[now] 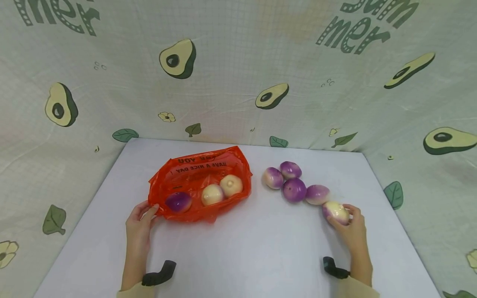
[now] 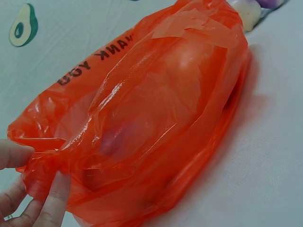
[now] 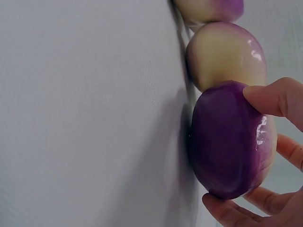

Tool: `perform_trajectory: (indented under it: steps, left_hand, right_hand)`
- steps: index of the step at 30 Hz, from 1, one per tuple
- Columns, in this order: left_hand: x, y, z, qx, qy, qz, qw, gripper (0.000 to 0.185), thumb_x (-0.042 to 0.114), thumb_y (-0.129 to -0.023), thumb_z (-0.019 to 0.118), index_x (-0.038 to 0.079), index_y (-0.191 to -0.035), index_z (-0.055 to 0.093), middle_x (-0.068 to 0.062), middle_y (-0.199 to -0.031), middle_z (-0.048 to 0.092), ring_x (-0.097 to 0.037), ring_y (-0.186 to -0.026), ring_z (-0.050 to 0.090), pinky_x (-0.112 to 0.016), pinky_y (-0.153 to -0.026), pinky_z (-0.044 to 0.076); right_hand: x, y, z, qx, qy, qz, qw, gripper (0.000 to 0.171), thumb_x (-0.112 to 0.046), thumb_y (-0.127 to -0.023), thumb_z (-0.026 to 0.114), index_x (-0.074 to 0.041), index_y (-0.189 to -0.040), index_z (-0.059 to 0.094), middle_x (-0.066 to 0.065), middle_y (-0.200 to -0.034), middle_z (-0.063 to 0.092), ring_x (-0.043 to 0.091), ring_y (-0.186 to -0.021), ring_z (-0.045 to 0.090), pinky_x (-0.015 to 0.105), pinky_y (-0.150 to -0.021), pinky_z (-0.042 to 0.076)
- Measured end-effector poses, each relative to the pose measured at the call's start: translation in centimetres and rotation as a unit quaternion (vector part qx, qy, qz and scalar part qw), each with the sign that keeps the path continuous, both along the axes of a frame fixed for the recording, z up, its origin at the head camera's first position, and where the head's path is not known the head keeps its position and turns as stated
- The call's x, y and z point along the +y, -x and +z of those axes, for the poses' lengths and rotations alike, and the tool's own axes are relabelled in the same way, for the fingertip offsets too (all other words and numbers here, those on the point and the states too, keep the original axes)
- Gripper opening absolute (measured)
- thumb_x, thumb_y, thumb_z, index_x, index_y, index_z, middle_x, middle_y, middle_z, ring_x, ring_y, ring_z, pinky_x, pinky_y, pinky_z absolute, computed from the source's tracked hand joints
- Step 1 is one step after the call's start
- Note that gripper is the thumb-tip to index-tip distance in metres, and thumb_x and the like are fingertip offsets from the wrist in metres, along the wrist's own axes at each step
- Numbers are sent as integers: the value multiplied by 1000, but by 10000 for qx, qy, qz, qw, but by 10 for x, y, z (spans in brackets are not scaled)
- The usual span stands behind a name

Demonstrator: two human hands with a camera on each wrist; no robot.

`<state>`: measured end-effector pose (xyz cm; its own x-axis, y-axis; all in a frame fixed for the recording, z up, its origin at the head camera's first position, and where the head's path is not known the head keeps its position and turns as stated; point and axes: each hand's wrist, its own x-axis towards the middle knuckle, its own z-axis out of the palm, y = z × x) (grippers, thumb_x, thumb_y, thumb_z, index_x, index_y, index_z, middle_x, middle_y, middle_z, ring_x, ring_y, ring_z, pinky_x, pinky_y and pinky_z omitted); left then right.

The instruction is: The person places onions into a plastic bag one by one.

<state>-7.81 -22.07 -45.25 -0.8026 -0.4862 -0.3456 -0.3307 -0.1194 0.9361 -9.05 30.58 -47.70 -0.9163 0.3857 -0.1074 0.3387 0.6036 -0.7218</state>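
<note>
left hand (image 1: 138, 225) pinches the edge of the orange bag (image 1: 201, 182) (three turnips inside) on the bench (image 1: 246, 248). right hand (image 1: 352, 231) grasps a turnip (image 1: 336, 212) at the row's near end, resting on bench.

The white counter (image 1: 242, 248) is loaded: an orange bag (image 1: 201, 182) by the left hand (image 1: 139, 225), five turnips (image 1: 294, 188) clustered at the right hand (image 1: 350, 229).

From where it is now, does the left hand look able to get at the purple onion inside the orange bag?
Probably yes. The left hand pinches the orange bag right beside the purple onion, which lies nearest the bag's opening; only thin plastic lies between.
</note>
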Motion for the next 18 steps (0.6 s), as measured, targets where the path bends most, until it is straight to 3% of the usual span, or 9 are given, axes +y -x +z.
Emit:
perform_trajectory:
  steps: [7,13,18]
  left_hand:
    - [1,0,1,30,17,12,10000,46,34,-89,61,14,-128,48,8,-111,52,0,-90,57,-13,-80,50]
    - [1,1,0,42,-7,55,10000,46,34,-88,62,14,-127,49,8,-110,51,-1,-91,56,-13,-80,51]
    - [2,1,-1,50,-36,47,10000,46,35,-88,62,14,-127,49,8,-111,51,-2,-92,56,-13,-80,51]
  right_hand:
    - [-14,-3,1,192,-20,324,9993,68,-23,-82,70,0,-134,33,30,-129,35,39,-105,44,44,-83,39]
    - [-33,-5,3,205,114,680,9974,66,-21,-83,69,0,-134,33,29,-129,35,38,-108,44,44,-85,40]
    - [-49,-7,3,231,182,752,9967,64,-21,-83,70,-2,-133,35,25,-128,38,35,-106,46,37,-81,41]
